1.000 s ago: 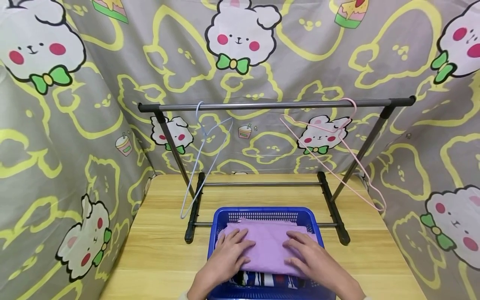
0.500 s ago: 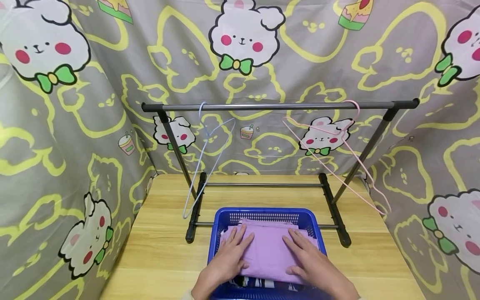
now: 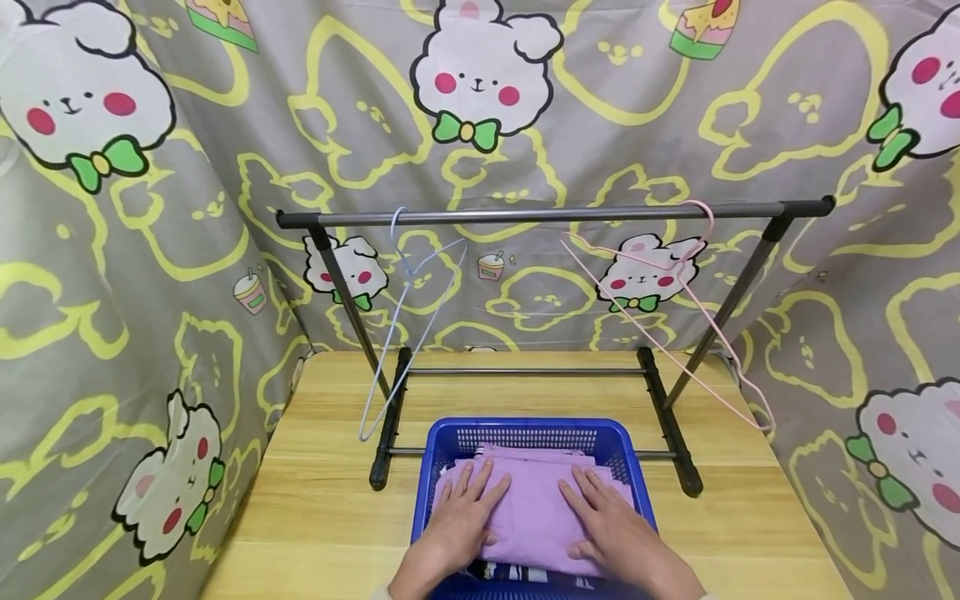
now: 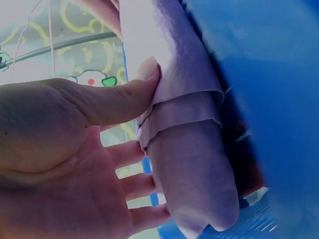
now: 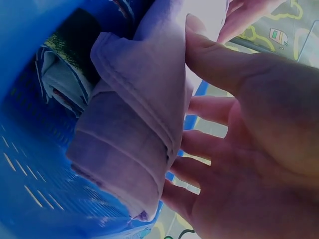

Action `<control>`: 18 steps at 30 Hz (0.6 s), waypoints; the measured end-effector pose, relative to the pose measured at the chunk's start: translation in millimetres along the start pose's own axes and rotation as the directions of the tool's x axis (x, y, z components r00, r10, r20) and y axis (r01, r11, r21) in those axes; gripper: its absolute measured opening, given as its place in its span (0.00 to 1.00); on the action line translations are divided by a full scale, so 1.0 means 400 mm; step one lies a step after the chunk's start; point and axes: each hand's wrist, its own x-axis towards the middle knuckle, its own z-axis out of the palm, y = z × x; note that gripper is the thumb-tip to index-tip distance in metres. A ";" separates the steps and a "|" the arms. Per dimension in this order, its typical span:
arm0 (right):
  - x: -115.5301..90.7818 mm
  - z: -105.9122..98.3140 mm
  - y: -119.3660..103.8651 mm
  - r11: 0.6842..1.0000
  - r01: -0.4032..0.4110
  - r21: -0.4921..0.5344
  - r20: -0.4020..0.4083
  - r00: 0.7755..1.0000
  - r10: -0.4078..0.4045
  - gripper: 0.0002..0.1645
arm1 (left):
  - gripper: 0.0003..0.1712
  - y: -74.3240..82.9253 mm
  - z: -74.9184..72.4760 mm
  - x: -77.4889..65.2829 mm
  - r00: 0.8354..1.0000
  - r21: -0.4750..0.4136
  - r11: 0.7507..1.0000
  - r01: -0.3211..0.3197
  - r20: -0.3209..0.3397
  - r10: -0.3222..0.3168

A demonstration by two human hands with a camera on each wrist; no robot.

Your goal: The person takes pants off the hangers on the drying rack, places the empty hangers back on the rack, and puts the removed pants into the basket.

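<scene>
A folded lilac garment [image 3: 536, 508] lies in a blue plastic basket [image 3: 525, 423] in the head view. My left hand [image 3: 457, 525] rests on its left part, fingers spread and nearly straight. Opposite it, my right hand [image 3: 617, 537] rests on the right part in the same way. In the left wrist view, the left thumb [image 4: 124, 99] touches the cloth beside its stacked fold edges [image 4: 189, 114]. The right wrist view shows the right thumb [image 5: 214, 59] against the lilac cloth. Beneath the garment, dark patterned cloth [image 3: 517, 572] shows at the near side.
Behind the basket, a dark metal clothes rack [image 3: 525, 215] stands on the wooden table [image 3: 315, 517]. On its bar hang a light blue hanger [image 3: 397, 333] at the left and a pink hanger [image 3: 660, 333] at the right. Cartoon-printed grey curtains [image 3: 645, 75] surround the table.
Both hands stay on the lilac garment while their fingers go from arched to flatter and straighter. The right hand has shifted slightly left. The head view has moved a little.
</scene>
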 end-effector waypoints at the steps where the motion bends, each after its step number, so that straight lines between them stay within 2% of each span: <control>1: 0.001 0.002 0.000 1.000 -0.006 0.002 0.007 1.000 0.006 0.49 | 0.45 -0.001 0.002 0.001 1.000 0.009 1.000 0.000 -0.003 0.000; 6: 0.008 0.004 0.000 1.000 -0.020 0.015 0.030 0.999 0.020 0.48 | 0.45 -0.005 0.005 0.007 1.000 0.025 1.000 0.007 -0.011 -0.007; 9: 0.010 -0.004 -0.001 1.000 -0.004 0.024 0.005 1.000 0.003 0.47 | 0.45 -0.012 0.004 0.005 1.000 0.012 1.000 0.008 -0.014 -0.008; 14: 0.013 -0.027 0.008 0.999 0.040 0.033 -0.123 0.992 -0.036 0.42 | 0.41 -0.035 -0.015 -0.007 0.996 -0.033 0.997 -0.065 -0.066 0.062; 18: 0.017 -0.046 0.029 0.999 0.032 0.041 -0.233 0.972 -0.022 0.42 | 0.37 -0.069 -0.036 -0.015 0.977 -0.055 0.990 -0.128 -0.179 0.117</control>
